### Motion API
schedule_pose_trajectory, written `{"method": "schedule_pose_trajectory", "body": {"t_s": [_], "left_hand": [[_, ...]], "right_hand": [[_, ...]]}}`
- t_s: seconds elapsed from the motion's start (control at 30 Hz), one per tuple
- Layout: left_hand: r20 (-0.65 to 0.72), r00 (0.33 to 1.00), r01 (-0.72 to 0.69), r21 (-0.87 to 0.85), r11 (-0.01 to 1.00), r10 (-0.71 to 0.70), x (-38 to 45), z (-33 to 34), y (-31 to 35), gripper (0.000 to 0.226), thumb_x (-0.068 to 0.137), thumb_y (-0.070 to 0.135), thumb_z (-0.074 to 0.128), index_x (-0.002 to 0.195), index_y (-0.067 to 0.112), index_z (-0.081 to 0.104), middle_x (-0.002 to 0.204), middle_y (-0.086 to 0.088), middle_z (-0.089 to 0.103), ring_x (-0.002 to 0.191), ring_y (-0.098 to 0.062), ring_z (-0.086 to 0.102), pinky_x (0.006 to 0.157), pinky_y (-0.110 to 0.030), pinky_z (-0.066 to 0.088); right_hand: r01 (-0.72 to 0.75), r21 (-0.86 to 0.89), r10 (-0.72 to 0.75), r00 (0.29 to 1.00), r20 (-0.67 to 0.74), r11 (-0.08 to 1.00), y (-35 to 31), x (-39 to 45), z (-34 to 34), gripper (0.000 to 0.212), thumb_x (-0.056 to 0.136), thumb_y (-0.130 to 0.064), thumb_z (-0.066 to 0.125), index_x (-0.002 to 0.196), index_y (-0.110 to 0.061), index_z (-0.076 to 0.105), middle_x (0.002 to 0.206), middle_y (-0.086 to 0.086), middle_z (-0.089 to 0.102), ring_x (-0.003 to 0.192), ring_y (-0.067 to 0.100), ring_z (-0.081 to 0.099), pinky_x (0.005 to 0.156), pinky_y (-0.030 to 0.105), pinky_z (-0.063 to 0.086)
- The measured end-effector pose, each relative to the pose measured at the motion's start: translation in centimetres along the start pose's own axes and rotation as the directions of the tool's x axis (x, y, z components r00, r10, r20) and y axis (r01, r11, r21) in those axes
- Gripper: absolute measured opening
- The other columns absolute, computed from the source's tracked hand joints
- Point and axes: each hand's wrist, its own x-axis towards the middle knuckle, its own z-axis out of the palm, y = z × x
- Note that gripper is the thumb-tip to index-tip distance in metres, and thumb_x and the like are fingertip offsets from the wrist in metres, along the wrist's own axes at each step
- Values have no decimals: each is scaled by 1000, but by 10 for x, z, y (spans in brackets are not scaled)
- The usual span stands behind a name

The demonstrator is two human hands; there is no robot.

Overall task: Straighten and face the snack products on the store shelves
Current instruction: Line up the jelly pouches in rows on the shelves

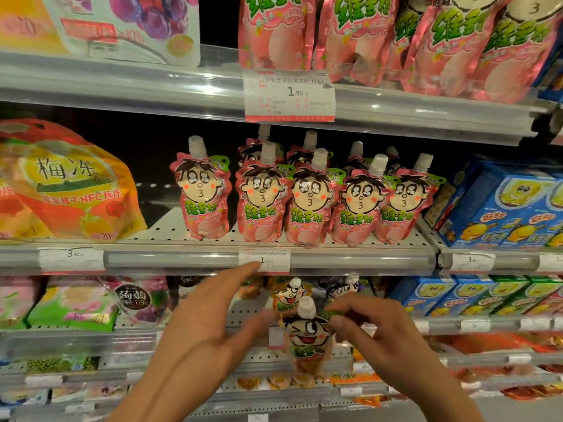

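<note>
Head view was filled by store shelving, with both hands raised before the lower shelves. An orange pouch (307, 336) with a winking cartoon face was pinched at its upper corner by the curled thumb and fingers of the right hand (384, 336). The pouch was held upright, its long axis vertical, white cap at the top and printed face turned toward the camera. It hung between the two hands, in front of the shelf edge, its lower end blurred. The left hand (213, 327) was spread with straight fingers (243, 271), nothing being held; its thumb was seen just beside the pouch's left edge, though contact could not be judged. The left fingertips were overlapped with the lower corner of a price tag (264, 261) on the rail above.

Just beyond the right fingers, a second orange pouch (289, 295) stood upright on the lower shelf, facing forward. Well above both hands, a row of pink pouches (304, 202) was lined up with caps upward and faces forward, further ones being partly hidden behind. To the left of that row a yellow-orange bag (70, 190) was leaned, and to the right blue boxes (502, 208) were stacked. Larger pink pouches (396, 41) were ranged along the top shelf above a bigger price tag (289, 95).
</note>
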Motion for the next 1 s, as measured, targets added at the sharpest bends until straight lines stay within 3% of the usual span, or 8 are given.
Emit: {"method": "schedule_pose_trajectory", "body": {"t_s": [0.1,0.3,0.37,0.47,0.67,0.8,0.9,1.0], "left_hand": [[99,995,46,-126,991,-33,0,5,7,57,70,86,58,121,63,52,118,51,50,110,25,46,83,-3,38],[44,995,95,-399,912,-84,-11,8,2,29,85,22,79,100,46,71,91,21,74,87,0,68,73,-10,47],[12,993,113,-385,916,-117,-15,12,-12,29,87,22,78,102,46,72,92,16,76,83,-8,69,73,-20,52],[-36,972,203,-370,906,-233,-23,21,-43,16,87,41,75,102,42,70,88,7,73,81,-14,67,77,-38,56],[-80,901,359,-413,837,-426,-35,44,-97,17,90,23,75,101,36,72,89,6,76,78,-9,74,78,-45,59],[-123,886,373,-387,843,-448,-29,63,-121,18,91,20,75,102,34,71,87,18,75,74,-8,73,71,-38,59],[-162,887,327,-437,838,-432,-15,74,-127,24,90,11,75,103,30,71,90,22,73,84,-1,69,66,-15,53],[-136,908,299,-453,840,-396,5,84,-128,24,90,12,75,103,32,71,93,23,73,90,1,68,72,-17,54]], "right_hand": [[38,86,-31,996,-82,996,-13,7,12,11,100,-27,63,96,-29,73,82,-9,72,78,15,71,67,36,55],[-6,289,57,984,-168,957,-35,20,27,7,92,-28,66,89,-29,72,81,-5,74,79,15,71,71,28,56],[-9,200,47,981,-189,980,-30,23,34,9,95,-25,68,94,-32,72,87,-9,74,85,12,71,74,24,56],[25,-178,-93,918,-386,984,-15,27,41,13,98,-26,63,109,-26,70,104,-11,70,95,2,64,83,8,47],[-69,-483,-158,896,-415,873,33,31,54,46,89,-13,68,135,-10,63,142,8,56,136,28,51,105,50,50],[-48,-543,-191,907,-374,839,49,26,70,57,82,-4,74,137,-9,61,152,12,46,147,31,39,107,55,46],[-51,-513,-160,920,-358,857,52,25,71,59,84,-5,72,141,-14,59,158,9,40,152,28,30,109,57,43],[-51,-492,-142,927,-346,869,54,24,70,54,88,-9,68,140,-17,60,160,5,38,153,26,28,107,59,45]]}}
